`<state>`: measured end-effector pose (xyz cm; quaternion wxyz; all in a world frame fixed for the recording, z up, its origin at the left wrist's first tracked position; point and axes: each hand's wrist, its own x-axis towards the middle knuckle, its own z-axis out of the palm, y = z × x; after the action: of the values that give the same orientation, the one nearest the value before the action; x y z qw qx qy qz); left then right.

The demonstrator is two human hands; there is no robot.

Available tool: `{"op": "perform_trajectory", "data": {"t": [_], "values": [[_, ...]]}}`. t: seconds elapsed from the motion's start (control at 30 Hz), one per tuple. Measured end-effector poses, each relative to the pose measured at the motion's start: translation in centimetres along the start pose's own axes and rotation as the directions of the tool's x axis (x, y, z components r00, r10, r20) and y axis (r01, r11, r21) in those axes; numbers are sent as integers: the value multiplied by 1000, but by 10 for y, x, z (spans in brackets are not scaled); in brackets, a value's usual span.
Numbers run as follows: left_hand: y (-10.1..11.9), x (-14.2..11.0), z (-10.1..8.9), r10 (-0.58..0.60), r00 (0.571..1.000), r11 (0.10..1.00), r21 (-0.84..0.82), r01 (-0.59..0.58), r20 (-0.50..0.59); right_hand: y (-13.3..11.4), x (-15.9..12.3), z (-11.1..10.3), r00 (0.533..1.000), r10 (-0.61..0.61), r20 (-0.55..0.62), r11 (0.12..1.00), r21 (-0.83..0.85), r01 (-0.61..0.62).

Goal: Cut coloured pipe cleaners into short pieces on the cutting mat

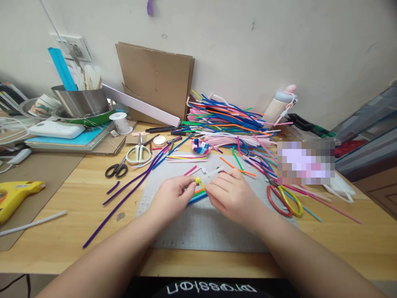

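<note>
A short yellow pipe cleaner (197, 181), curled at one end, is held up between my two hands. My left hand (176, 192) pinches its curled end between thumb and forefinger. The other end runs to the closed fingertips of my right hand (228, 192). Below them lies a grey cutting mat (217, 236). Orange, green and blue pipe cleaners (198, 198) lie on the mat between the hands, partly covered by them. A striped pipe-cleaner piece (200, 146) sits at the mat's far edge.
A large heap of pipe cleaners (229, 120) lies at the back. Purple pipe cleaners (124, 190) and scissors (139, 153) are left of the mat; red-and-yellow-handled scissors (283, 200) are on the right. A yellow glue gun (18, 196) rests far left. Cardboard (155, 78) leans on the wall.
</note>
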<state>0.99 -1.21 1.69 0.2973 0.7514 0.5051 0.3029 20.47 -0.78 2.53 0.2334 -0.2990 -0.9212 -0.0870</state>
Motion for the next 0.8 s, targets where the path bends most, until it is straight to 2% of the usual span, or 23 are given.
{"op": "perform_trajectory", "data": {"t": [0.13, 0.23, 0.33, 0.43, 0.53, 0.6, 0.63, 0.7, 0.8], "values": [[-1, -1, -1, 63, 992, 931, 351, -98, 109, -2, 0, -5, 999, -36, -14, 999, -40, 36], [-2, 0, -2, 132, 966, 843, 488, -227, 222, 5, 0, -9, 999, 23, 31, 999, 37, -24], [-1, -1, -3, 215, 917, 798, 481, -364, 336, 16, -1, -9, 986, 104, 130, 971, 203, -129], [3, -2, -6, 273, 878, 842, 344, -416, 394, 27, -1, -7, 963, 138, 232, 883, 411, -226], [7, -3, -9, 260, 889, 942, 103, -319, 377, 34, -1, -5, 951, 133, 278, 720, 632, -286], [9, -3, -10, 192, 925, 981, -82, -174, 328, 34, 0, -3, 950, 159, 270, 623, 719, -309], [10, -2, -9, 147, 943, 981, -169, -99, 300, 33, 1, -2, 949, 176, 263, 604, 732, -315], [10, -1, -7, 47, 967, 955, -296, 30, 252, 26, 2, 1, 950, 216, 227, 643, 699, -313], [8, 1, 0, -96, 978, 932, -327, 154, 185, 12, 2, 7, 956, 267, 124, 820, 491, -293]]}}
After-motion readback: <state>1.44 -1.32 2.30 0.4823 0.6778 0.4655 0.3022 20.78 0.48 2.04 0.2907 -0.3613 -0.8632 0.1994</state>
